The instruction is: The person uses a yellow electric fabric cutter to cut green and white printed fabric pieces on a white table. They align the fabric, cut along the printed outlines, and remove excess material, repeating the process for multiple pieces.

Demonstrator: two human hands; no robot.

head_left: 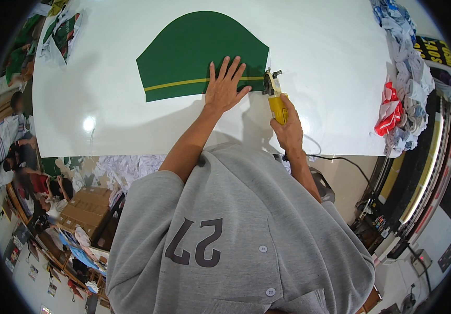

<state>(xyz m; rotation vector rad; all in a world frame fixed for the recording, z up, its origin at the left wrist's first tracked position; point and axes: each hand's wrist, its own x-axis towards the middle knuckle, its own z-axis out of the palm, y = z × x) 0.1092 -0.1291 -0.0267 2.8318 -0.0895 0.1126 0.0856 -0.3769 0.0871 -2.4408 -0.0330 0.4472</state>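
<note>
A green fabric piece [183,52] with a curved top edge and a yellow stripe lies flat on the white table [330,63]. My left hand [226,85] rests on its lower right part, fingers spread and palm down. My right hand [289,127] grips the yellow body of an electric rotary fabric cutter [278,108]. The cutter's metal head [270,82] sits at the right edge of the green fabric, near the end of the stripe. Whether the blade is turning cannot be seen.
A black cord [340,159] runs from near my right wrist toward a long machine [419,172] at the right. Fabric scraps [411,78] and a red-and-white piece [390,111] heap along the table's right edge. Cardboard boxes [84,208] and several people are at the left.
</note>
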